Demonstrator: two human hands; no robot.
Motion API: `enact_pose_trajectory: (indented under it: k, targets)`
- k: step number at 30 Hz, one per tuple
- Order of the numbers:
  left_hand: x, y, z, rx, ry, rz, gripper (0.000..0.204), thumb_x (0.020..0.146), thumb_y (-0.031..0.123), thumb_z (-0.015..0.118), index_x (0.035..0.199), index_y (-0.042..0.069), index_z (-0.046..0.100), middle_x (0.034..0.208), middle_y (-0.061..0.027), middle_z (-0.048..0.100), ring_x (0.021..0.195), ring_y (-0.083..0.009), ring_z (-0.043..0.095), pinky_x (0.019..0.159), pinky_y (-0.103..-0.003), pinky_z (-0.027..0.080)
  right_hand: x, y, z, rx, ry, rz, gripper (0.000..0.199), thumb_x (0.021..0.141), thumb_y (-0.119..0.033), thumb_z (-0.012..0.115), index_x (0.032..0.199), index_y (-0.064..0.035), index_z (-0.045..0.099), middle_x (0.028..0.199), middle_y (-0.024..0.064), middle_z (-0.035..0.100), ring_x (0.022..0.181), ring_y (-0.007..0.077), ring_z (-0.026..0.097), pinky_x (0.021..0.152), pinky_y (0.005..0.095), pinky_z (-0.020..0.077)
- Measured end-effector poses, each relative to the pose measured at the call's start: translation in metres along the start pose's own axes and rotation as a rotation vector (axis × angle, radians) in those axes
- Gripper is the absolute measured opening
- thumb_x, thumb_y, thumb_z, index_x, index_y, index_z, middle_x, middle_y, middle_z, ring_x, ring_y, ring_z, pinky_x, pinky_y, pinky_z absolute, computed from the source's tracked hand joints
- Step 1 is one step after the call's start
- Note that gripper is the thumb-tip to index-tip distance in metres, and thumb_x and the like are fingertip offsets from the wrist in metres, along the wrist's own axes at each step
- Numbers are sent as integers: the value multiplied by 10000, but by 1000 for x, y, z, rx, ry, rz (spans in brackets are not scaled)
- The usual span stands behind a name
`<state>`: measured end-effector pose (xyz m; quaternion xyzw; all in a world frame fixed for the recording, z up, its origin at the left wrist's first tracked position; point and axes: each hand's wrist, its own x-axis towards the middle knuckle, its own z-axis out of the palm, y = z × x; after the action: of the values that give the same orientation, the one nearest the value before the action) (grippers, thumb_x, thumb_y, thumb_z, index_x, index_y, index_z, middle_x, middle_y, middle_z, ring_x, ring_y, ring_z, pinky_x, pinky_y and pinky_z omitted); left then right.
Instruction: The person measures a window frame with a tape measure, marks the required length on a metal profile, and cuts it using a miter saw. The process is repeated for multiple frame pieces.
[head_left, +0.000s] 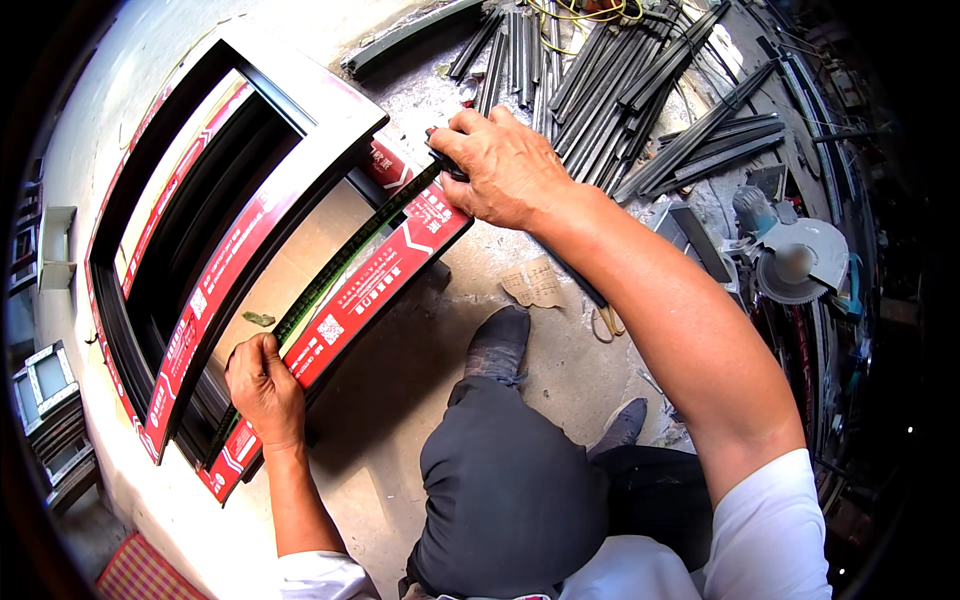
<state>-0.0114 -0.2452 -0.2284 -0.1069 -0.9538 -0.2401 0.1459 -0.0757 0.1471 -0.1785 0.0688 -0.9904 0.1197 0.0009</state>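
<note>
A rough, stained concrete floor [400, 380] is seen beneath the work, with a pale wall [110, 90] along the left and a patch of red woven mat [140, 575] at the lower left. A heap of dark metal profile strips [610, 90] is spread over the floor at the top, yellow cord [585, 12] is tangled behind it, and a circular saw [795, 265] is set at the right, just beside the strips. A torn scrap of cardboard [535, 282] lies near one dark shoe [500, 345]. A dark window frame [250, 250], wrapped in red and white protective film, is propped at a slant against the wall; no containers can be made out. Along the frame's lower rail a dark strip [340, 265] is laid. The left hand [262, 388] is closed over the strip's near end, fingers curled on the rail's edge. The right hand [505, 165] is clenched round a small dark tool [445, 160] at the far end, pressed to the frame's corner; what kind of tool it is cannot be told. Small framed pieces [45, 385] are stacked at the far left.
</note>
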Motion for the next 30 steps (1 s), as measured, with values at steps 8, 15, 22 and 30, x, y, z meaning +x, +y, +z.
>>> enact_pose_trajectory:
  k: [8, 15, 22, 30]
  targets:
    - [0, -2, -2, -9, 9, -15, 93, 1054, 96, 681, 974, 52, 696, 894, -108, 696, 874, -316, 673, 854, -419, 507, -12, -10, -3, 18, 74, 27, 382, 941, -331, 783, 1273, -158, 706, 1278, 109, 648, 1214, 367, 607, 1014, 495, 573]
    - [4, -12, 3, 30, 53, 154, 87, 1070, 101, 669, 1002, 49, 686, 905, -115, 676, 870, -328, 655, 838, -437, 504, -41, -8, -21, 36, 139, 72, 329, 904, -300, 784, 1195, -153, 739, 1265, 114, 661, 1229, 391, 615, 975, 519, 588]
    - [1, 29, -11, 38, -23, 364, 116, 1102, 95, 626, 1054, -5, 657, 916, -166, 620, 884, -381, 613, 812, -476, 480, -135, 14, -23, 11, 289, 159, 329, 883, -306, 776, 1123, -95, 695, 1134, 146, 628, 1043, 383, 627, 874, 503, 591]
    - [-4, 158, 31, 31, -296, 755, 52, 1040, 117, 687, 1013, 72, 688, 965, -85, 715, 946, -305, 680, 1050, -476, 514, -340, 81, -42, 176, 56, 617, 384, 934, -365, 723, 1227, -116, 725, 1246, 133, 658, 1144, 389, 620, 945, 542, 581]
